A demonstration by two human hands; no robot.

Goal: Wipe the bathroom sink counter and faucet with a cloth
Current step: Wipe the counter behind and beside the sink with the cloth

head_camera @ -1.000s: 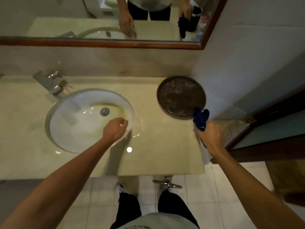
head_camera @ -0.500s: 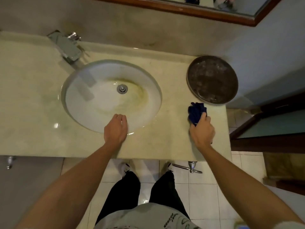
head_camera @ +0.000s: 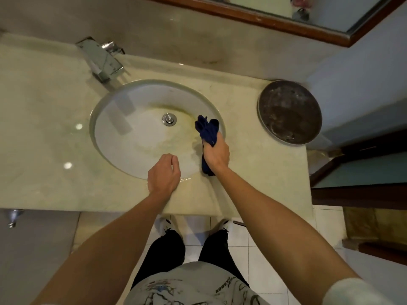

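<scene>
Right hand: the right hand (head_camera: pixel 217 154) grips a bunched dark blue cloth (head_camera: pixel 207 128), fingers curled round it, at the right rim of the sink, with the wrist over the counter edge of the bowl.
Cloth: one end sticks up past the knuckles over the inside of the bowl; the other end hangs below the wrist onto the counter just beside the rim.
Left hand: the left hand (head_camera: pixel 164 175) holds nothing, its fingers loosely curled, and sits at the near rim of the sink, knuckles up; whether it presses on the rim cannot be told.
Hands together: the 2 hands are near each other but apart, both at the front right of the bowl.
Sink: a white oval sink (head_camera: pixel 132 137) set into the counter, with a yellowish stain round the metal drain (head_camera: pixel 169 119).
Faucet: a square chrome faucet (head_camera: pixel 100 59) stands at the back left of the bowl, well apart from both hands.
Counter: a pale stone counter (head_camera: pixel 44 119) with 2 bright light spots on its left part.
Tray: a round dark tray (head_camera: pixel 289 111) lies on the counter at the back right corner, against the wall.
Mirror: a wood-framed mirror (head_camera: pixel 275 20) runs along the wall above.
Floor: white tiles (head_camera: pixel 259 249), with the person's dark trousers and white shoes below the counter edge.
</scene>
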